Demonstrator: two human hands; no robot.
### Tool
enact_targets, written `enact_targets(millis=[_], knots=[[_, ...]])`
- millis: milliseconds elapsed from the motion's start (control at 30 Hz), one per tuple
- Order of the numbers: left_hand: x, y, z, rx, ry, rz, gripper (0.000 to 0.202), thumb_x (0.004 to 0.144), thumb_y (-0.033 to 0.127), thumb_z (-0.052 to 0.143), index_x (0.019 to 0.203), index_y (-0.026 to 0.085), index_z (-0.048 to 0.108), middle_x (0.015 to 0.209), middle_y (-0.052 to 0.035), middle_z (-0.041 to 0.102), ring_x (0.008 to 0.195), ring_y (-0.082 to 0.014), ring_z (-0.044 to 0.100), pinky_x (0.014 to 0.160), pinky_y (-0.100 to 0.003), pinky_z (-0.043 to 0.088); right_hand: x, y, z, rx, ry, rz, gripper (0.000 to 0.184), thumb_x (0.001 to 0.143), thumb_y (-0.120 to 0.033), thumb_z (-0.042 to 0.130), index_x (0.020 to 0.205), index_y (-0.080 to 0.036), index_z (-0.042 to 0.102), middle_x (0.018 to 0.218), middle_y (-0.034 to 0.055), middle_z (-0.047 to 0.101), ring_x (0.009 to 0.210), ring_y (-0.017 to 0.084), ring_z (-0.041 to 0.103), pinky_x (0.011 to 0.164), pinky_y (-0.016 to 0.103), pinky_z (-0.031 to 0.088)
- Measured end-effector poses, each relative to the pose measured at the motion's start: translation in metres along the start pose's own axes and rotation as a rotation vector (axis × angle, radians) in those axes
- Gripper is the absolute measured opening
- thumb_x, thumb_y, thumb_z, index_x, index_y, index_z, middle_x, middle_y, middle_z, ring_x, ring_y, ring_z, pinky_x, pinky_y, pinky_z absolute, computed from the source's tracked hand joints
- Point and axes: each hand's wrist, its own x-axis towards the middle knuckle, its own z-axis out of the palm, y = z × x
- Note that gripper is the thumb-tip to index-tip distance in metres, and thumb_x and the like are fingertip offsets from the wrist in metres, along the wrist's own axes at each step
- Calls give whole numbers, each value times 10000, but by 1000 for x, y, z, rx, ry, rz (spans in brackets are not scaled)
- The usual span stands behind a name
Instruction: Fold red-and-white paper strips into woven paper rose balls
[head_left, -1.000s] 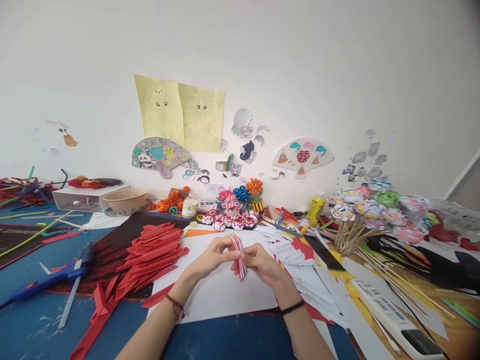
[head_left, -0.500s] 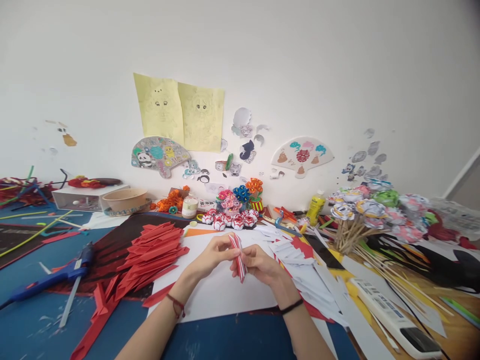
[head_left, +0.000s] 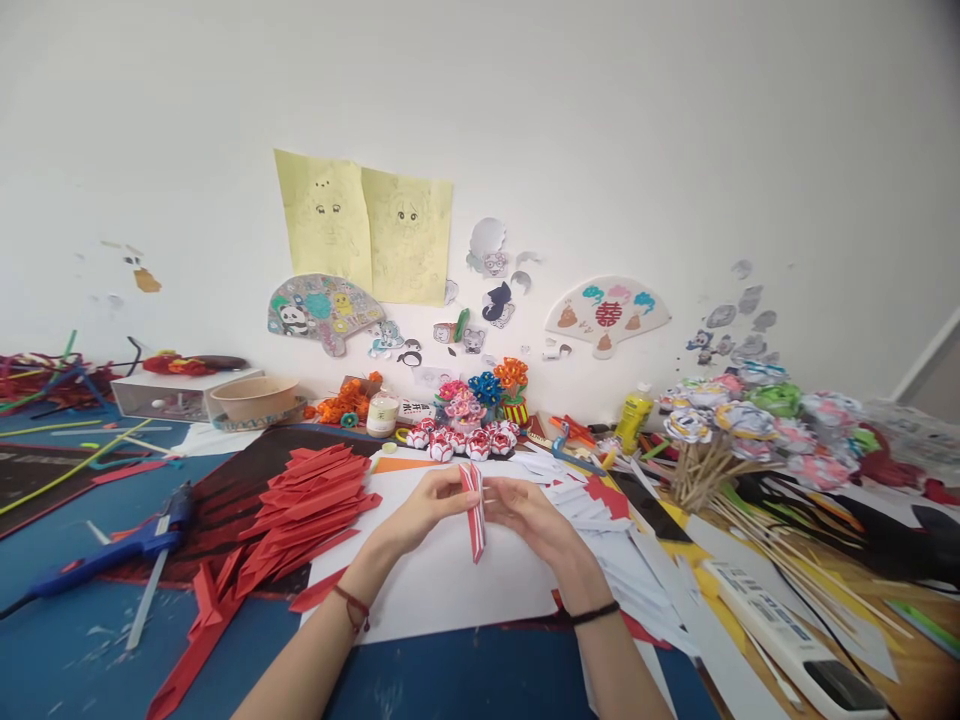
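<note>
My left hand [head_left: 435,510] pinches a narrow stack of folded red-and-white paper strips [head_left: 475,525] upright between thumb and fingers. Red and white layers show along its length. Just to its right is my right hand [head_left: 536,515], fingers stretched and apart, the tips close to the stack; whether they touch it I cannot tell. Below both hands lies a white paper sheet [head_left: 427,600]. A pile of red folded strips [head_left: 307,510] sits left of my left hand, and white folded strips [head_left: 607,540] are heaped right of my right hand.
Finished red-and-white paper flowers [head_left: 457,440] stand behind the hands. A blue glue gun [head_left: 127,545] lies at left. On the right are a bunch of paper flowers on sticks [head_left: 694,470], a white power strip [head_left: 787,630] and a yellow bottle [head_left: 632,418].
My right hand has let go of the paper stack and opened, moving slightly right. My left hand keeps hold of the stack, which now stands more upright.
</note>
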Motion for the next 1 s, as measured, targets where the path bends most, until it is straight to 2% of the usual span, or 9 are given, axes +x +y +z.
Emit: enact_targets(millis=[100, 267, 367, 467, 533, 633, 867, 1000], knots=[[-1, 0, 2, -61, -73, -45, 288, 789, 401, 685, 905, 138, 697, 865, -56, 620, 840, -184, 551, 799, -301, 431, 1, -1, -3, -19, 32, -68, 544, 737, -549, 718, 1129, -174, 679, 1071, 136, 689, 972, 242, 643, 931, 403, 446], [-4, -4, 7, -89, -195, -165, 286, 740, 397, 729, 835, 128, 712, 656, 7, 547, 614, -105, 463, 592, -226, 372, 1, 3, -2, -141, -54, -100, 559, 685, -553, 756, 1103, -186, 698, 1003, 103, 673, 996, 262, 600, 935, 419, 426], [-5, -6, 8, -82, -202, -171, 272, 725, 384, 741, 810, 128, 711, 681, 0, 560, 631, -108, 469, 590, -227, 375, -1, -1, 0, -166, -108, -135, 525, 649, -581, 763, 1003, -193, 737, 1149, 101, 599, 1109, 280, 532, 950, 394, 422], [-6, -8, 9, -105, -208, -202, 255, 709, 366, 756, 780, 130, 690, 644, 12, 547, 604, -102, 462, 573, -225, 375, -3, -5, 3, -119, -169, -82, 484, 619, -539, 802, 958, -199, 747, 1254, 102, 527, 1088, 289, 547, 863, 378, 480], [-6, -8, 9, -123, -204, -220, 247, 704, 357, 762, 736, 130, 671, 616, 24, 525, 583, -93, 445, 565, -221, 369, -2, -5, 4, -99, -174, -66, 460, 610, -511, 819, 939, -196, 752, 1247, 101, 528, 1039, 279, 571, 830, 368, 494], [-5, -7, 9, -129, -202, -210, 242, 703, 345, 765, 708, 127, 660, 638, 31, 510, 603, -86, 430, 585, -214, 362, -1, -1, 2, -96, -161, -104, 432, 595, -501, 831, 880, -183, 766, 1162, 94, 570, 1005, 265, 577, 869, 376, 477], [-5, -3, 9, -95, -248, -211, 265, 756, 368, 720, 792, 111, 664, 630, 49, 424, 585, -71, 339, 537, -200, 269, 0, 2, -3, -95, -128, -136, 374, 609, -482, 829, 841, -194, 775, 1100, 86, 595, 975, 273, 580, 813, 372, 495], [-4, -2, 7, -14, -232, -182, 265, 763, 364, 710, 840, 112, 677, 685, 25, 493, 619, -85, 395, 576, -210, 312, -2, -5, 2, -149, -109, -151, 386, 645, -485, 805, 895, -193, 773, 1145, 94, 617, 1032, 288, 580, 869, 376, 476]])
